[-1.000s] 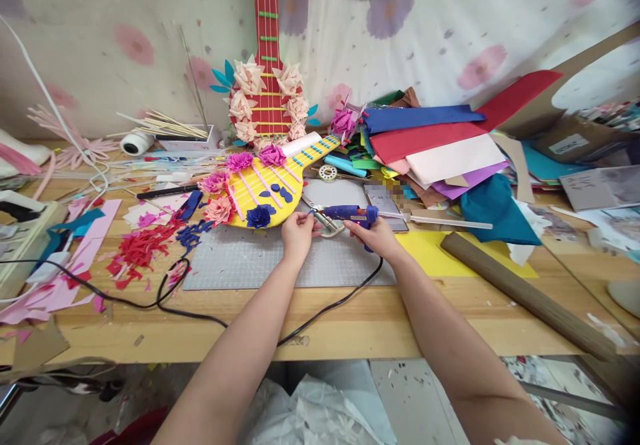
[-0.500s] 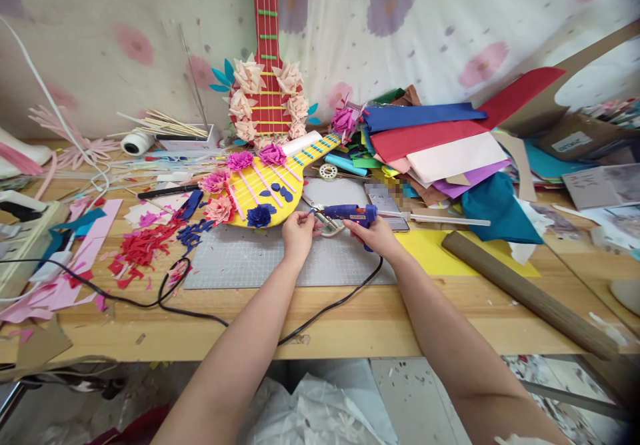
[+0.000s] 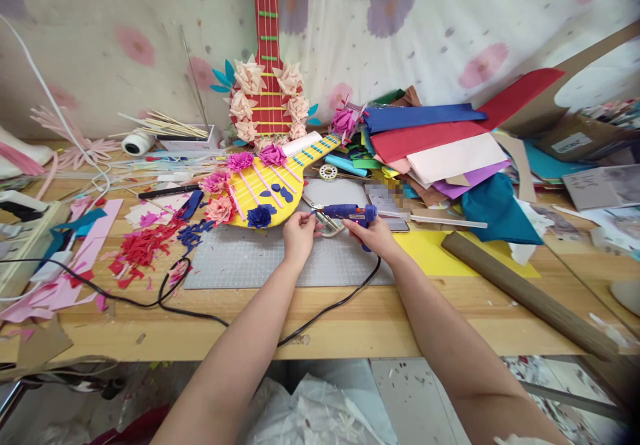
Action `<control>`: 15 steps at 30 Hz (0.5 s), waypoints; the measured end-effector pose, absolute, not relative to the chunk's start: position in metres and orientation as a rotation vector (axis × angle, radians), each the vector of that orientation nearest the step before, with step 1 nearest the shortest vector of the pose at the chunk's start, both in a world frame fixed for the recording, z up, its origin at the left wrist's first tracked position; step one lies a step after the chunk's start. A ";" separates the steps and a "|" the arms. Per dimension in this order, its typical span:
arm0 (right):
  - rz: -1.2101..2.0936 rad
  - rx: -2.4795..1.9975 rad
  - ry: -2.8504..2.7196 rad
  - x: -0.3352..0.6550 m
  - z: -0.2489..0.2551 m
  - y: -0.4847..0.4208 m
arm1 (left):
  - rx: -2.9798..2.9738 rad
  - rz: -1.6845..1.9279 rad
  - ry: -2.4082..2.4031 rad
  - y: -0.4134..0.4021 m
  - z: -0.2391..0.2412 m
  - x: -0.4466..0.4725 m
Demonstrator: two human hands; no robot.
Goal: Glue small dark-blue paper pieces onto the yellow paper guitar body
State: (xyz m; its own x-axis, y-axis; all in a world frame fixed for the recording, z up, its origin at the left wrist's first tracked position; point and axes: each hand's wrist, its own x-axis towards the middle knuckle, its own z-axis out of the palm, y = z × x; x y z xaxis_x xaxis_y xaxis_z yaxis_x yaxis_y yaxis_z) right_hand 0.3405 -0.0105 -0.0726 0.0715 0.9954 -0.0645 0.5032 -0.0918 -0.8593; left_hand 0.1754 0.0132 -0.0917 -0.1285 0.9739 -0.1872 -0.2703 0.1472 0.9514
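My right hand (image 3: 376, 233) is wrapped round the handle of a blue hot glue gun (image 3: 356, 214), its nozzle aimed left and a white glue stick (image 3: 445, 220) jutting from the back. Close to the nozzle, my left hand (image 3: 299, 233) pinches a small blue piece (image 3: 315, 212), mostly hidden by the fingers. Scissors (image 3: 331, 228) lie below the gun on the grey cutting mat (image 3: 235, 258). Just left and behind rests a yellow paper-craft guitar (image 3: 250, 185) with pink, purple and blue paper flowers. A red flowered guitar (image 3: 267, 98) leans upright behind it.
The gun's black cord (image 3: 330, 308) runs across the table front. Red paper scraps (image 3: 145, 248) and blue scraps (image 3: 195, 234) lie at left. Coloured sheets (image 3: 430, 142) pile up at right, near a brown roll (image 3: 525, 292) and yellow paper (image 3: 425, 252).
Both hands stay almost where they were. The glue gun and its glue stick have shifted very slightly left.
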 end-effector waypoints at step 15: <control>0.781 -1.607 -1.058 0.337 -0.081 0.019 | 0.848 1.335 1.054 0.010 -0.094 0.173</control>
State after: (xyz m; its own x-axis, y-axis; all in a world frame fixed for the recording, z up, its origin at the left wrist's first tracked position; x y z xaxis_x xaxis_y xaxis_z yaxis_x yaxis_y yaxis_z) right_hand 0.3368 0.0187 -0.0806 0.4045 0.9144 0.0136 0.2568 -0.0992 -0.9614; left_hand 0.1730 0.0104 -0.0940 -0.0604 0.9921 -0.1095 -0.3373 0.0830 0.9377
